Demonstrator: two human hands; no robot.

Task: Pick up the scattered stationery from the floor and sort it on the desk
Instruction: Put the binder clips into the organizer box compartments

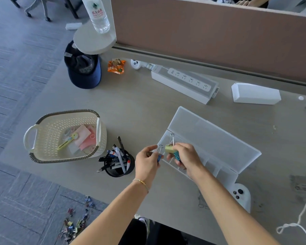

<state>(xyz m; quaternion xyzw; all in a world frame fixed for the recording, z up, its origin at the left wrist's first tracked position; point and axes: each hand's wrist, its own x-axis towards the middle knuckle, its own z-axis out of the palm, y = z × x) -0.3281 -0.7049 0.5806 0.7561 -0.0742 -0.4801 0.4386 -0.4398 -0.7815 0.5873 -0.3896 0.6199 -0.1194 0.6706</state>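
Note:
Both hands hover over the left end of an open translucent compartment box (pixel 212 137) on the desk. My left hand (pixel 147 162) pinches a blue binder clip (pixel 159 157) with its wire handles up. My right hand (pixel 185 156) grips a yellow binder clip (pixel 169 148) and a teal one beneath it. Several coloured binder clips (pixel 74 223) lie scattered on the grey carpet by the desk's front edge. A black pen cup (pixel 119 163) full of pens stands left of my hands. A cream woven basket (pixel 42 138) holds sticky notes, tape and a yellow cutter.
A navy cap (pixel 85 71), a water bottle (pixel 96 14) on a round shelf, an orange snack packet (pixel 116 66), a white power strip (pixel 185 83) and a white box (pixel 255 93) lie further back. A white game controller (pixel 241 196) sits near the front edge, a white cord (pixel 297 225) at the right.

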